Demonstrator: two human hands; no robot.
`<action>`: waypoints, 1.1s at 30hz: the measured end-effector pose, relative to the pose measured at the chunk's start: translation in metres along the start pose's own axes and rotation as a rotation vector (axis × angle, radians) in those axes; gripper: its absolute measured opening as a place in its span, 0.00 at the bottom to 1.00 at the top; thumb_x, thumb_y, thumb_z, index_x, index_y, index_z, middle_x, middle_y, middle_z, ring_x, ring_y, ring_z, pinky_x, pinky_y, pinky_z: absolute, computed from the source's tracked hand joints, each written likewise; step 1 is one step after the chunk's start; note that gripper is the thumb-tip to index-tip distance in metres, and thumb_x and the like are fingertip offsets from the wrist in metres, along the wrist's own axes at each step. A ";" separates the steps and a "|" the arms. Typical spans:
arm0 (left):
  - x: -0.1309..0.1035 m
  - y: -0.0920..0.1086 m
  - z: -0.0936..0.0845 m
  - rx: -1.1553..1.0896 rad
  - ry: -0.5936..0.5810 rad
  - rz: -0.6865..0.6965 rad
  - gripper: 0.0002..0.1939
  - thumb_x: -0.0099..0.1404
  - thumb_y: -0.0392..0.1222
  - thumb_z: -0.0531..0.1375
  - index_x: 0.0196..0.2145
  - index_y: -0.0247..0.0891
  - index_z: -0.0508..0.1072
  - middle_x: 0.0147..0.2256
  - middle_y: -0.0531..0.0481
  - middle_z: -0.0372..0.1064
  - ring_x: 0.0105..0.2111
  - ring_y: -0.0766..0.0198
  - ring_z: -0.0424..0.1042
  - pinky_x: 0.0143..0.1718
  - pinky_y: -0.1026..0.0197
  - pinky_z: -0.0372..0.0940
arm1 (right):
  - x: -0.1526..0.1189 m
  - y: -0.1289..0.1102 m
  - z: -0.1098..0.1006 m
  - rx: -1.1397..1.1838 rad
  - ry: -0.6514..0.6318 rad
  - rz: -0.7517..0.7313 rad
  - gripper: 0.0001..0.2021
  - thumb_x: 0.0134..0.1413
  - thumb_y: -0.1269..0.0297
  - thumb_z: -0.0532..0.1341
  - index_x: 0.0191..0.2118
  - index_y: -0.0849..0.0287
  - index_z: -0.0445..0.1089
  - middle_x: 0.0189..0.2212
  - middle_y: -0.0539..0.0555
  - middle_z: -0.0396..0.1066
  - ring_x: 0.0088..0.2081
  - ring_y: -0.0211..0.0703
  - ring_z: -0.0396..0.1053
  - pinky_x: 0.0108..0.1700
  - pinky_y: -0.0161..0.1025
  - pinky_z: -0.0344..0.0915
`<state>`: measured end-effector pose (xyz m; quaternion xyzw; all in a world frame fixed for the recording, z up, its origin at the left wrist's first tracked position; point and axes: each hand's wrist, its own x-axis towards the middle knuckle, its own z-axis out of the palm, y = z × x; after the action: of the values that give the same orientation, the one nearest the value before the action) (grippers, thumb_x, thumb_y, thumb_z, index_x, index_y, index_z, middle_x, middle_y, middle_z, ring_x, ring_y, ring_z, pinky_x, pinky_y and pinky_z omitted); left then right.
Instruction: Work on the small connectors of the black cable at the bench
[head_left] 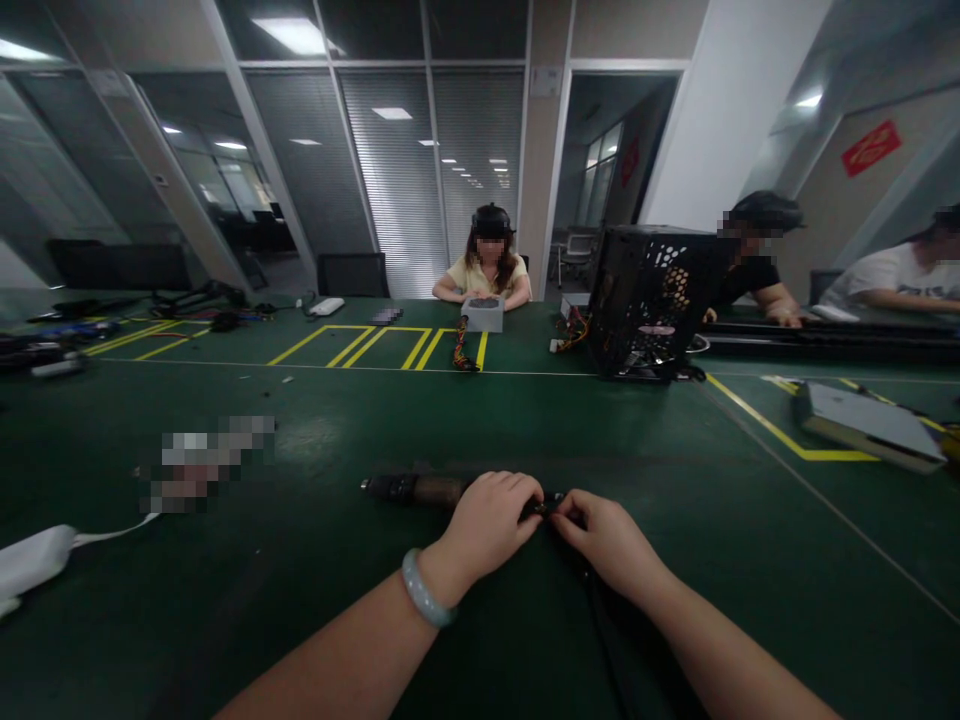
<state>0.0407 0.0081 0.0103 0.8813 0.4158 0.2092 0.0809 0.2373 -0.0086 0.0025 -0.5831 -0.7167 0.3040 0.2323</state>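
Observation:
A black electric screwdriver [431,490] lies on the green table in front of me, its metal tip pointing left. My left hand [491,515], with a pale bangle [426,590] on the wrist, is closed over the tool's rear end. Close beside it, the thumb and fingers of my right hand [604,530] pinch the end of a black cable [606,630] at the screwdriver's back. From there the cable runs down toward the table's near edge. The fingers cover most of the joint, so I cannot tell whether the cable is plugged in.
Across the table, a person [489,265] sits behind a grey power supply [482,315] with bundled wires. A black computer case [652,305] stands right of it; another person [761,265] works beyond. A flat silver box [870,425] lies right, a white power strip [37,562] left.

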 end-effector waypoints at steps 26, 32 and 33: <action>0.001 -0.001 0.001 -0.023 -0.016 -0.011 0.10 0.63 0.37 0.61 0.43 0.42 0.68 0.41 0.53 0.70 0.43 0.59 0.68 0.46 0.55 0.61 | 0.000 0.004 0.000 0.000 -0.020 -0.021 0.05 0.57 0.64 0.58 0.31 0.56 0.68 0.28 0.48 0.73 0.30 0.39 0.69 0.31 0.33 0.57; 0.001 -0.002 0.001 -0.050 -0.018 0.003 0.08 0.64 0.35 0.60 0.41 0.43 0.69 0.41 0.54 0.70 0.43 0.60 0.68 0.47 0.56 0.61 | 0.000 0.005 -0.001 0.005 -0.013 -0.022 0.05 0.57 0.63 0.58 0.31 0.55 0.68 0.29 0.47 0.73 0.31 0.39 0.69 0.31 0.33 0.57; 0.001 -0.002 0.001 -0.053 -0.018 0.009 0.08 0.64 0.34 0.59 0.41 0.43 0.69 0.42 0.55 0.69 0.43 0.61 0.68 0.47 0.56 0.60 | 0.000 0.005 -0.001 0.001 -0.012 -0.022 0.05 0.57 0.63 0.58 0.31 0.55 0.69 0.29 0.47 0.73 0.31 0.39 0.69 0.31 0.33 0.57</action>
<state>0.0404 0.0106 0.0086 0.8825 0.4055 0.2127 0.1069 0.2410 -0.0077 -0.0001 -0.5732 -0.7242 0.3053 0.2319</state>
